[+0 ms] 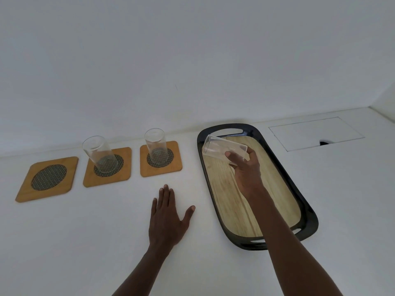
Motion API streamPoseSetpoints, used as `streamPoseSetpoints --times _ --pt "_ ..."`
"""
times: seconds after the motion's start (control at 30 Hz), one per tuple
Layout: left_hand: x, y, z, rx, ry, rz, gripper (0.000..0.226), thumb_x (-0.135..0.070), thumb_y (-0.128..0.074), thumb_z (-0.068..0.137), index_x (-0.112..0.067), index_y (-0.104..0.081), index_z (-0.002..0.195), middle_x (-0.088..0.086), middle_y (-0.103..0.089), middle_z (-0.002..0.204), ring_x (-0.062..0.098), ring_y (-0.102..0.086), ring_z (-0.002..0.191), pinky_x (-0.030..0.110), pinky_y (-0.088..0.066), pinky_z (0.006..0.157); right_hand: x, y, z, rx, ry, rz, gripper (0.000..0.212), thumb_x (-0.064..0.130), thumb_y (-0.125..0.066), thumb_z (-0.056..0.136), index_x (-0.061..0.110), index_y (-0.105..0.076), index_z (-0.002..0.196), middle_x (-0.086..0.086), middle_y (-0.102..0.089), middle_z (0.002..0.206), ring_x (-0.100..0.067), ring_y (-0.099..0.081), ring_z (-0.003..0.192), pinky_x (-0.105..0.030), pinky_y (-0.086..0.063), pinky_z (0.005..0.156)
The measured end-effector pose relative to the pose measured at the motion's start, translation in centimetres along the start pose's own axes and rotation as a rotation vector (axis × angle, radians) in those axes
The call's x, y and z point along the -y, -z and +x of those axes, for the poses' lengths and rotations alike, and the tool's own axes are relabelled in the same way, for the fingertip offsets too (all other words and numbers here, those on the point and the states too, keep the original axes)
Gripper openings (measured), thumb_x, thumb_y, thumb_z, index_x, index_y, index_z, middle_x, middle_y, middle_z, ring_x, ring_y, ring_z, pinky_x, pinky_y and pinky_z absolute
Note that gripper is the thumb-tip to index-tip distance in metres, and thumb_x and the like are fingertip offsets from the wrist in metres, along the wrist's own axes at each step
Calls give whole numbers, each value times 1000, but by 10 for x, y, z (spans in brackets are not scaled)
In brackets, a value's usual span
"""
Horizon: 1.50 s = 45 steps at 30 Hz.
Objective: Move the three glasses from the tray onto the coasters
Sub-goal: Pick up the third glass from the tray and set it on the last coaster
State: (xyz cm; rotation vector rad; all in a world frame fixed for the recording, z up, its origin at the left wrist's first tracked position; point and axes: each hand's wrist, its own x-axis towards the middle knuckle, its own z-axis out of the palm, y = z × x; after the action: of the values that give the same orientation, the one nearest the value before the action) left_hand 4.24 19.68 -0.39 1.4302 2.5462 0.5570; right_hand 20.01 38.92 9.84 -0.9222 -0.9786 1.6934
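Note:
Three square wooden coasters with dark mesh centres lie in a row on the white counter. The left coaster is bare. A clear glass stands on the middle coaster, and another clear glass stands on the right coaster. My right hand grips a third clear glass, tilted with its mouth to the left, above the far end of the black-rimmed wooden tray. My left hand rests flat on the counter, fingers spread, holding nothing.
A white wall rises right behind the coasters and tray. A flush rectangular hatch with a small dark notch is set into the counter at the far right.

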Motion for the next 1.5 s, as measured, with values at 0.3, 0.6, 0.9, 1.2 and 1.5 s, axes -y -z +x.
streamPoseSetpoints --times 0.3,0.6,0.9,1.2,1.5 --pt "0 1 0 -3 1 7 102 -84 -19 84 -14 -16 157 4 -8 167 18 -2 154 41 -10 125 2 -7 -6 1 -71 111 77 10 -78 82 12 -35 145 -20 -57 135 -36 -64 118 -50 -56 96" --pt "-1 3 -2 8 -14 -9 99 -82 -19 85 -13 -15 157 5 -6 167 19 0 154 40 -7 125 1 -18 -24 14 -92 106 73 9 -80 79 12 -40 140 -22 -59 131 -37 -66 115 -38 -61 82" --pt "1 13 -10 48 -33 -91 96 -75 -21 88 -10 -8 157 6 1 167 19 6 154 36 -2 125 8 -33 -53 74 -56 54 72 4 -78 81 16 -42 142 -20 -56 136 -39 -61 121 -39 -60 88" --pt "67 50 -45 34 11 -40 97 -75 -20 89 -7 -3 156 8 7 166 19 12 153 39 -2 126 5 -69 -88 130 -56 66 74 6 -82 76 19 -46 139 -5 -78 97 -25 -70 98 -37 -62 78" --pt "158 101 -70 -4 104 -28 99 -75 -21 87 -5 -6 156 9 4 167 21 9 153 42 -3 126 -22 -134 -125 196 -53 53 76 2 -81 78 19 -44 142 -18 -61 127 -36 -63 120 -48 -57 94"
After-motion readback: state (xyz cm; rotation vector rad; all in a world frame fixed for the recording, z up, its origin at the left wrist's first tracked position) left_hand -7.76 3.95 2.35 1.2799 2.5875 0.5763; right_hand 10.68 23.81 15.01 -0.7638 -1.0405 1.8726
